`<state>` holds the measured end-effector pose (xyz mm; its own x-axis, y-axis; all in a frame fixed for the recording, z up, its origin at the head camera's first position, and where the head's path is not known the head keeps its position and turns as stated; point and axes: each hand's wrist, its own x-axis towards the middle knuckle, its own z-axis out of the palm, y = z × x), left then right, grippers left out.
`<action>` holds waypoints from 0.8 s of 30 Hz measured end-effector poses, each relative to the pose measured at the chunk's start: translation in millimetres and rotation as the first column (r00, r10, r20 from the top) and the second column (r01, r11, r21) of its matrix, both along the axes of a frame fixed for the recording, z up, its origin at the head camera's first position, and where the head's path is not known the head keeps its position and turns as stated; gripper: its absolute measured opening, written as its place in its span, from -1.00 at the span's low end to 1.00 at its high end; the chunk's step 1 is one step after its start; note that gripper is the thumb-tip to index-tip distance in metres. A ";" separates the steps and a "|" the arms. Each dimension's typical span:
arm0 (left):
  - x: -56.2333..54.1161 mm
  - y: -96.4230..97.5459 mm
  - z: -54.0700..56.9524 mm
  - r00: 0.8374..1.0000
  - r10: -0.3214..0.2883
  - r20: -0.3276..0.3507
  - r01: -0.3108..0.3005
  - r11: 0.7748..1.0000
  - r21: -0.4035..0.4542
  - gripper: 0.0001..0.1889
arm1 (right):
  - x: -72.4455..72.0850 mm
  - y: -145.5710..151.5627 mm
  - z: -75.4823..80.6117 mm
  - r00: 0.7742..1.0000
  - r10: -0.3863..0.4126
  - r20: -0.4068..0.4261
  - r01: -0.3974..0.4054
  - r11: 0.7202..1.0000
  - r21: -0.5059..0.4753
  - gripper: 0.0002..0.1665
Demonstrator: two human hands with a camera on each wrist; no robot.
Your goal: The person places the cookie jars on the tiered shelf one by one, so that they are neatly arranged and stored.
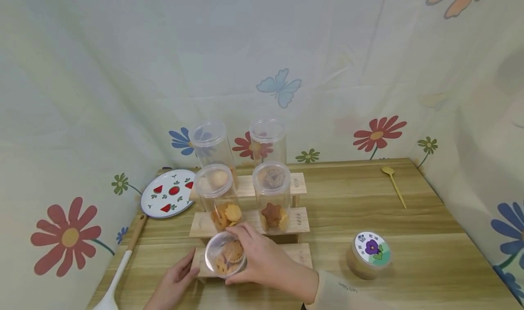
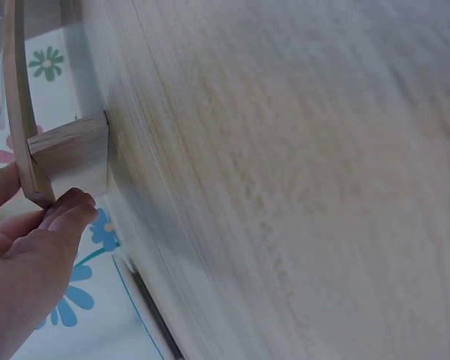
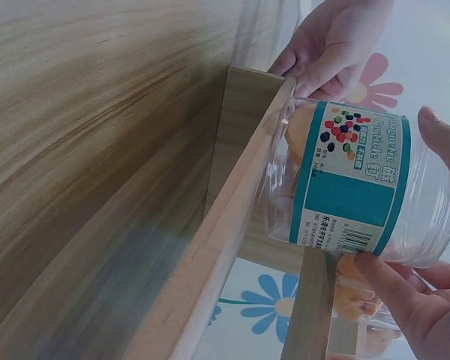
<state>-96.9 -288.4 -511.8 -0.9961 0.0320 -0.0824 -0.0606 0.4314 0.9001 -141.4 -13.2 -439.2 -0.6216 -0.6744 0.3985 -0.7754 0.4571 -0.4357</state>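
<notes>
My right hand (image 1: pixel 268 260) grips a clear round jar (image 1: pixel 221 261) of cookies at the lowest step of a wooden tiered rack (image 1: pixel 300 253). A teal-and-white label (image 3: pixel 350 196) wraps that jar in the right wrist view, and its base is at the front board of the step. With thumb and fingers, my left hand (image 1: pixel 173 278) pinches the left end of this lowest step; the left wrist view shows the board end (image 2: pixel 37 184) between them. On the middle step stand two lidded cookie jars, a left one (image 1: pixel 217 196) and a right one (image 1: pixel 272 198).
Two tall clear jars (image 1: pixel 210 141) stand on the top step. Left of the rack are a watermelon-patterned plate (image 1: pixel 180 203) and a white spatula (image 1: pixel 120 273) with a wooden handle. To the right are a flower-lidded jar (image 1: pixel 368 257) and a yellow spoon (image 1: pixel 395 187).
</notes>
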 end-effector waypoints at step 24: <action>0.6 1.4 2.5 1.000 -0.002 0.008 0.002 1.000 0.002 -0.40 | 4.8 -5.3 -1.7 0.997 -0.073 -0.037 0.072 0.997 -0.014 0.18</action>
